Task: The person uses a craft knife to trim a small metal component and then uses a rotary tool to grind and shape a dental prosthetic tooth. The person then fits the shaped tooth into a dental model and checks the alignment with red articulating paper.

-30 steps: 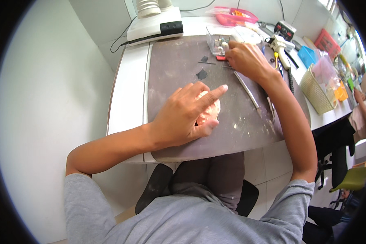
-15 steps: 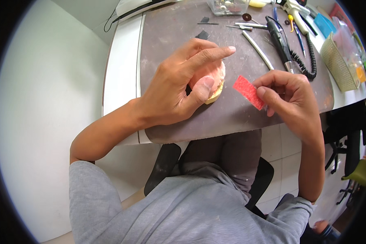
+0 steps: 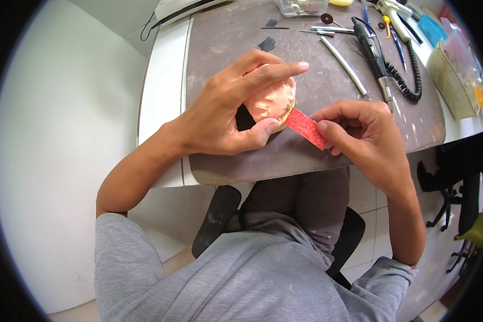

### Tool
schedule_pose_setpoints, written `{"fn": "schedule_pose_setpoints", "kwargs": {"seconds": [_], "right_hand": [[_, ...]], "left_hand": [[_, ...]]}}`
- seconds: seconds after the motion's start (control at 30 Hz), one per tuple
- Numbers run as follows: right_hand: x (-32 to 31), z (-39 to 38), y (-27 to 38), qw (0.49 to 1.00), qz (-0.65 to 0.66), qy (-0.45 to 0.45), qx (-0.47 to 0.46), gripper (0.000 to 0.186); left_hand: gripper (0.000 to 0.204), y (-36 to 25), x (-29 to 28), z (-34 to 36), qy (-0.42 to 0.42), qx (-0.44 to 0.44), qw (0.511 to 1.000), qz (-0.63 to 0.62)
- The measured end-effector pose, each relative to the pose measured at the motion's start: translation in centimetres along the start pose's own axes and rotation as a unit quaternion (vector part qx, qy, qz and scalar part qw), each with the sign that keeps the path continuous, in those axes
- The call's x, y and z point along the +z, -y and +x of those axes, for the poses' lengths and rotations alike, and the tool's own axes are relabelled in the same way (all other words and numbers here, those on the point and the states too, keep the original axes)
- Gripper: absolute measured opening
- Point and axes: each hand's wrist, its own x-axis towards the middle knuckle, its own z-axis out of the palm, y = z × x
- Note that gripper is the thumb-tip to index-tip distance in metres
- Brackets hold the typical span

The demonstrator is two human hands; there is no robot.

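Observation:
My left hand [image 3: 236, 102] is closed round a pink dental model [image 3: 268, 102] with a yellowish base edge, fingers over its far side and thumb at its near edge. My right hand [image 3: 359, 129] pinches a strip of red sandpaper [image 3: 307, 129] between thumb and fingers. The strip's free end meets the model's right edge, close to my left thumb. Part of the model is hidden under my left fingers, and a dark patch shows beneath it.
Beyond my hands lie a white rod [image 3: 343, 65], a black rotary handpiece [image 3: 371, 51] with a coiled cord, and metal tools [image 3: 333, 29]. Dark scraps [image 3: 267, 44] lie on the brown mat [image 3: 225, 169]. A woven basket [image 3: 449, 80] stands at right, a clear box [image 3: 301, 7] at the back.
My right hand has moved left, bringing the sandpaper strip from apart to the model's edge. The left hand's thumb has shifted slightly and the model has tilted, showing more of its pink face.

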Motion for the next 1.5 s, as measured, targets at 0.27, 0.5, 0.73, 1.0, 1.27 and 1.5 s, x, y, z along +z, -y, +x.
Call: {"fn": "schedule_pose_setpoints", "kwargs": {"seconds": [0.27, 0.5, 0.73, 1.0, 1.27, 1.5], "right_hand": [[0.3, -0.2, 0.0, 1.0, 0.008, -0.018, 0.009, 0.016], [0.3, -0.4, 0.1, 0.999, 0.012, -0.024, 0.021, 0.016], [0.6, -0.1, 0.2, 0.999, 0.006, -0.033, 0.002, 0.018], [1.5, 0.4, -0.2, 0.999, 0.039, -0.035, -0.006, 0.018], [1.4, 0.6, -0.1, 0.997, 0.065, -0.029, -0.005, 0.024], [1.5, 0.8, 0.1, 0.996, 0.081, -0.028, 0.001, 0.024]], "left_hand": [[0.068, 0.2, 0.0, 0.2, 0.003, 0.017, 1.0, 0.004], [0.066, 0.2, -0.1, 0.0, 0.01, -0.016, 0.999, -0.034], [0.062, 0.2, -0.2, 0.2, 0.013, -0.019, 0.999, -0.047], [0.063, 0.3, -0.2, 0.1, 0.015, -0.021, 0.999, -0.041], [0.063, 0.2, -0.1, 0.2, 0.01, -0.017, 0.999, -0.034], [0.065, 0.1, 0.1, 0.3, 0.01, -0.018, 0.999, -0.028]]}}
